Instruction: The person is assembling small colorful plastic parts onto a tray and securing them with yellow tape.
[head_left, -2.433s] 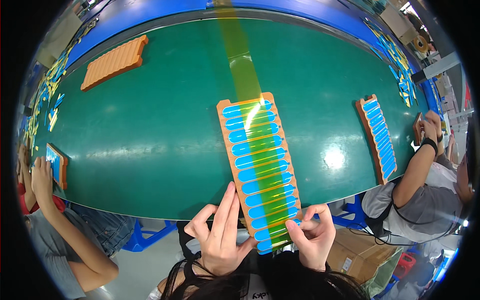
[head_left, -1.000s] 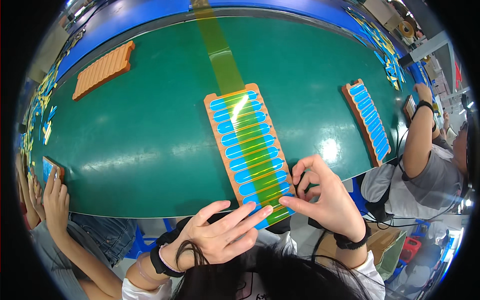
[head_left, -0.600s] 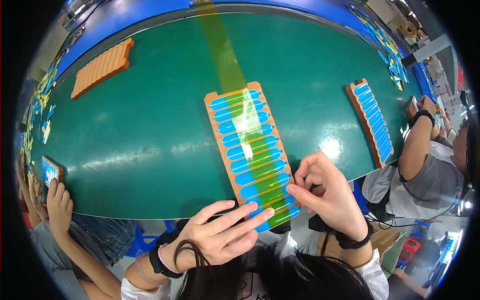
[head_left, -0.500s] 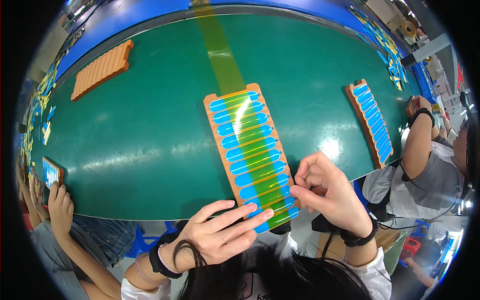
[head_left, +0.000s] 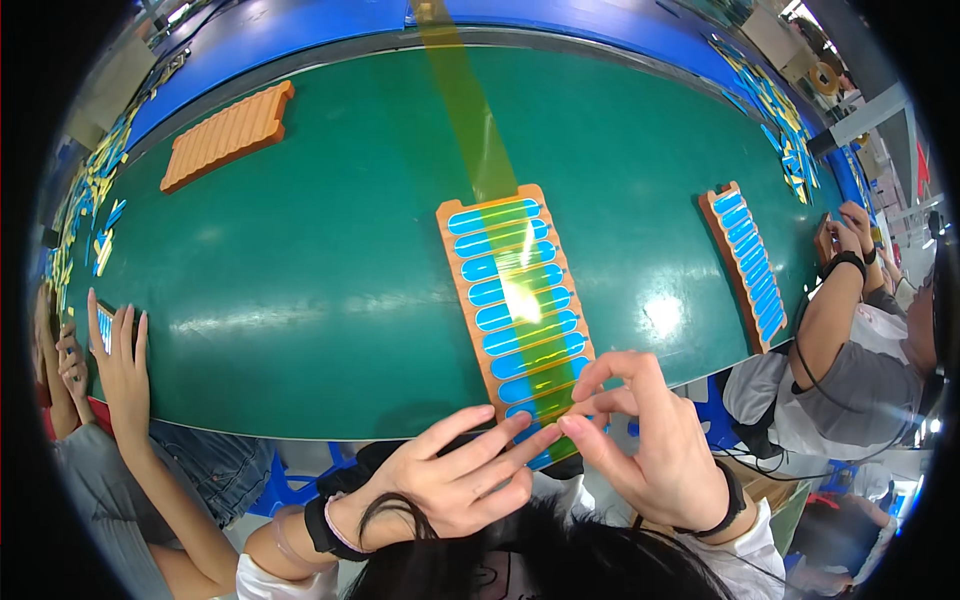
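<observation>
In front of me lies an orange-brown grooved tray (head_left: pixel 448 225) holding several blue rounded strips (head_left: pixel 503 317) side by side. A clear yellow film band (head_left: pixel 468 120) runs from the table's far edge over the strips to the tray's near end. My left hand (head_left: pixel 455 480) has its fingers stretched out, the tips resting on the film and strips at the near end. Beside those fingertips, my right hand (head_left: pixel 650 450) is closed in a pinch by the near right edge of the tray. What its fingertips hold, if anything, is hidden.
On the green table (head_left: pixel 320 220) are an orange-brown grooved tray (head_left: pixel 230 138) at far left and a filled tray (head_left: pixel 750 265) at right. Blue and yellow strips lie piled (head_left: pixel 785 130) along both sides. Co-workers' hands (head_left: pixel 125 370) work at the left and right edges.
My right hand has moved left and nearer, from the tray's right side to beside my left fingertips. The view has shifted slightly. At left, a co-worker's hand has spread over a small tray.
</observation>
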